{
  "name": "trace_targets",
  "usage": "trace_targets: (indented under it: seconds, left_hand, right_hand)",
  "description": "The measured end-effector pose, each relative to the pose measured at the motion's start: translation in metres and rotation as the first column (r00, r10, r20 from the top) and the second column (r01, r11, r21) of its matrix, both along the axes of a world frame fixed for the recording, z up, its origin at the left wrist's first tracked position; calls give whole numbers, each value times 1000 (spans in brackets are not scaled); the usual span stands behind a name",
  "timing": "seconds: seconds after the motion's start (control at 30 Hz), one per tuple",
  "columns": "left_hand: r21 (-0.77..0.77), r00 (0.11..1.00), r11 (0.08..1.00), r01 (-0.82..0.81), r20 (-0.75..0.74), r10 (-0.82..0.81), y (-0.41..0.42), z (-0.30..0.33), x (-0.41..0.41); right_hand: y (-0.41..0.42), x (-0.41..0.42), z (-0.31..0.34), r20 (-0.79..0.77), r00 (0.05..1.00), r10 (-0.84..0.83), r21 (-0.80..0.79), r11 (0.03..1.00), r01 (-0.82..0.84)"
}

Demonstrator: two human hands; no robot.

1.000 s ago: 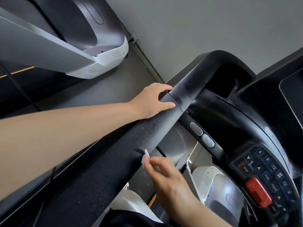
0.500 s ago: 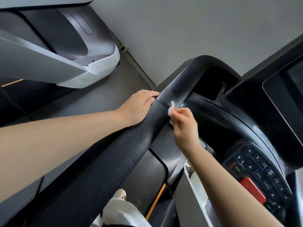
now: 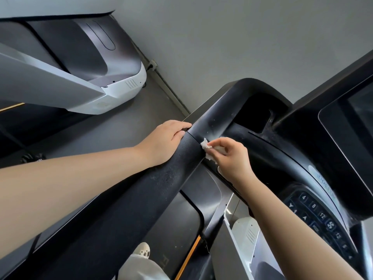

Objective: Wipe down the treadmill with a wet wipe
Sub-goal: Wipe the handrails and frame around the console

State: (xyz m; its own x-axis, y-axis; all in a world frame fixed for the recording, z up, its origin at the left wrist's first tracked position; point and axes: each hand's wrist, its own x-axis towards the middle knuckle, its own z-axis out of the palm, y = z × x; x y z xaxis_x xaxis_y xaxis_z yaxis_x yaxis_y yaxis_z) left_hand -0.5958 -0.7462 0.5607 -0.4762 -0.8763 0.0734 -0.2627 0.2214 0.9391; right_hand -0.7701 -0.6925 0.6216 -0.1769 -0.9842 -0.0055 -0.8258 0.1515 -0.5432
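Change: right hand has shifted the wet wipe slightly down the treadmill handrail.
Handrail: black, textured, running diagonally.
Left hand: fingers together, draped flat over the rail.
Right hand: fingers pinching the wipe.
Wipe: crumpled, white, against the rail's joint.

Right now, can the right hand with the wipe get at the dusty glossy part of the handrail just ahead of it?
Probably yes. The right hand already holds the wet wipe against the handrail, and nothing lies between. The left hand rests on the rail's far side, out of the way.
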Motion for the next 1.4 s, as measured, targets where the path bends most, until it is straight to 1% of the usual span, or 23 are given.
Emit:
trace_targets:
  seconds: [0.07, 0.2, 0.37, 0.43, 0.47, 0.53, 0.57, 0.6, 0.7, 0.73, 0.83, 0.93, 1.03, 1.1, 1.27, 1.4]
  left_hand:
    - [-3, 1000, 1000, -3, 5, 3, -1, -1, 0]
    - [-10, 1000, 1000, -7, 7, 7, -1, -2, -1]
    - [-21, 1000, 1000, -11, -18, 10, -1, -1, -1]
    - [-17, 1000, 1000, -16, -24, 15, -1, -1, -1]
    - [-15, 1000, 1000, -18, -25, 18, -1, -2, -1]
    - [-12, 999, 1000, -20, -27, 20, -1, -3, -1]
    - [-10, 999, 1000, -21, -28, 21, -1, -3, -1]
    - [-9, 999, 1000, -23, -29, 22, -1, -3, -1]
    - [-13, 999, 1000, -25, -31, 25, -1, -3, -1]
    - [-12, 999, 1000, -23, -33, 22, -1, -3, -1]
    - [-14, 999, 1000, -18, -48, 17, -1, -2, 0]
    - [-11, 999, 1000, -12, -51, 11, -2, -2, 0]
    - [-12, 999, 1000, 0, -52, 0, -2, 0, -1]
    - [-23, 999, 1000, 8, -51, -9, -1, 0, -1]
    - [-10, 1000, 1000, 8, -27, -8, -1, 1, -1]
    - [-11, 1000, 1000, 13, -11, -14, -1, 1, -1]
  right_hand:
    - [-10, -3, -1, 6, 998, -57, 53, 997, 57]
    - [-17, -5, 1, -35, 998, -46, 138, 989, 50]
    - [-15, 4, 8, 16, 999, -28, 115, 993, 26]
    - [-12, 8, 13, 35, 999, 20, 97, 995, -23]
    - [-11, 10, 14, -9, 998, 67, 65, 996, -66]
    - [-10, 8, 12, -164, 970, 182, 7, 983, -183]
    - [-9, 7, 11, -215, 951, 224, 6, 974, -228]
    - [-8, 6, 10, -230, 943, 241, 6, 969, -246]
    - [-6, 14, 8, -166, 969, 184, -50, 980, -195]
    - [-6, 18, 8, -168, 969, 181, -65, 979, -194]
    - [-4, 23, 4, -277, 934, 225, -73, 964, -254]
    - [2, 28, 2, -317, 927, 201, -74, 969, -236]
    - [5, 40, 2, -296, 943, 153, -54, 983, -176]
    - [5, 44, 4, -276, 952, 133, 0, 990, -138]
    - [5, 41, 9, -330, 927, 180, 85, 983, -161]
    - [6, 43, 11, -337, 926, 171, 120, 983, -138]
